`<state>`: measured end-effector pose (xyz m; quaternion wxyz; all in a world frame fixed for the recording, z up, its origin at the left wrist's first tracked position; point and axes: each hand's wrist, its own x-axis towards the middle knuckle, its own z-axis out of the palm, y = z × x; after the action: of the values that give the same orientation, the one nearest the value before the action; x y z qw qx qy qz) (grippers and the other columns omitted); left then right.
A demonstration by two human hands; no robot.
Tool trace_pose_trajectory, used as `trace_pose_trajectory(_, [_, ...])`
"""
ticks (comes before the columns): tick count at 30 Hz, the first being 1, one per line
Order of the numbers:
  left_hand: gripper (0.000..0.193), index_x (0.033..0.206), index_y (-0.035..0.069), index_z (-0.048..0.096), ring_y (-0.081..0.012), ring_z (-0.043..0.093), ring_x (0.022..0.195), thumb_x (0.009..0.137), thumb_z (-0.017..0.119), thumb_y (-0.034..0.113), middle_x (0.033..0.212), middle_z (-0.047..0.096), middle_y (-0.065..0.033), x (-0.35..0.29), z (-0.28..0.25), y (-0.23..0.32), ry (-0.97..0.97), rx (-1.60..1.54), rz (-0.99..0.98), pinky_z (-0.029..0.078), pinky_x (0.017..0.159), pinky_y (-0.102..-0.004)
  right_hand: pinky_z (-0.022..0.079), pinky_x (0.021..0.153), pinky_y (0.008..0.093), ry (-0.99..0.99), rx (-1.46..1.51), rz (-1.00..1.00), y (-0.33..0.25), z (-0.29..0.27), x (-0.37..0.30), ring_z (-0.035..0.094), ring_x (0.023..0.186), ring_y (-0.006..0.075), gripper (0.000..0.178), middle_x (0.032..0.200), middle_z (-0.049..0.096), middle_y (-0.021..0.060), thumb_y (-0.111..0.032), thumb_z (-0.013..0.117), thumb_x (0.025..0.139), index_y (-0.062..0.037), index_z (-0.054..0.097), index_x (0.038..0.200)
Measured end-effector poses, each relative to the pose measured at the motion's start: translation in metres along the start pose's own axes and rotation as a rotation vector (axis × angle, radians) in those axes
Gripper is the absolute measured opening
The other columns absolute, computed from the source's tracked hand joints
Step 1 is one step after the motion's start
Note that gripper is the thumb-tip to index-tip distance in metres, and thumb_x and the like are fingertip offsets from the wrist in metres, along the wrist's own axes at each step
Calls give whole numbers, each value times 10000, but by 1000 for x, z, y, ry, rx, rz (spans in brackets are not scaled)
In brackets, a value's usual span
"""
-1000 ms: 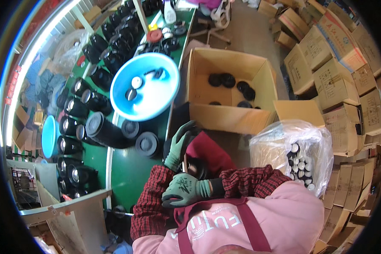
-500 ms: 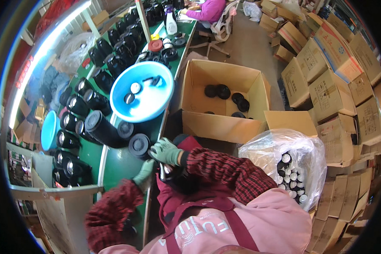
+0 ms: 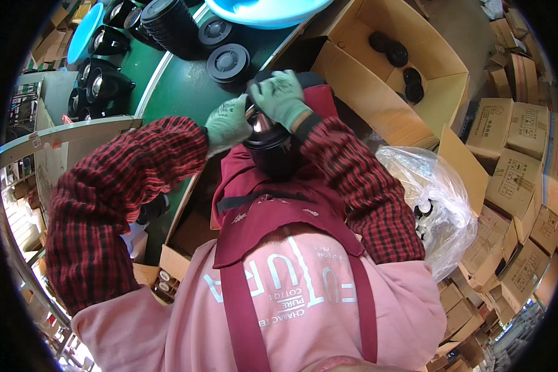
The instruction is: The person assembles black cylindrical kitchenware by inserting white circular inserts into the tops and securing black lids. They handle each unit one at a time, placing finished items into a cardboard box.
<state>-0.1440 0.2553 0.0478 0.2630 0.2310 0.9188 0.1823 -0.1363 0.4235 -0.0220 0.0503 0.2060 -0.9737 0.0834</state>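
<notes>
Two gloved hands (image 3: 227,126) (image 3: 280,100) hold one black vessel (image 3: 275,162).

- Left hand (image 3: 227,126) and right hand (image 3: 279,99), upper centre: both gloved in pale mint green.
- Vessel (image 3: 273,161), just below them in the frame: glossy black, silvery near the top.
- Sleeves (image 3: 99,192), left and right of centre: red-and-black check.
- Apron (image 3: 263,229), centre: deep maroon.
- Sweatshirt (image 3: 403,304), lower centre: soft pink, white lettering.
- Tabletop (image 3: 186,93), upper left: strong green, white stripe.
- Basin (image 3: 273,18), top edge: sky blue.
- Lids (image 3: 227,62), upper left of centre: dull black.
- Open box (image 3: 366,99), upper right: looks tan from here.
</notes>
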Motion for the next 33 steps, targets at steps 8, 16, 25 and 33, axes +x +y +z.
trace_pose_trajectory(8, [504,1290,141,625,-327,638,1090,794,678,69,1201,619,-94,25,-20,-5,-168,97,531,544,905,-403,541,626,356,-277,372,9,35,-75,-50,726,717,288,593,784,739,121,-637,655,838,-55,707,932])
trace_pose_trajectory(16, [497,1312,148,604,-349,618,1150,826,614,47,1243,628,-117,14,-20,3,-244,-13,527,521,974,-430,391,435,223,-1880,1348,356,69,-54,9,543,522,77,219,685,612,-13,-328,660,929,-135,646,826])
trace_pose_trajectory(25, [482,1218,211,672,-248,616,1034,740,690,267,1139,611,-37,105,11,-22,-208,240,1211,537,806,-393,281,394,262,-1043,2090,1456,-25,-90,-59,398,431,91,208,589,451,-52,-276,637,917,-185,491,799])
trace_pose_trajectory(33, [563,1321,214,644,-281,549,1168,773,703,326,1281,574,-72,128,17,-15,-223,360,1262,484,961,-421,320,421,292,-734,2214,1653,-58,-99,-39,384,435,108,292,581,431,-64,-334,619,895,-222,463,676])
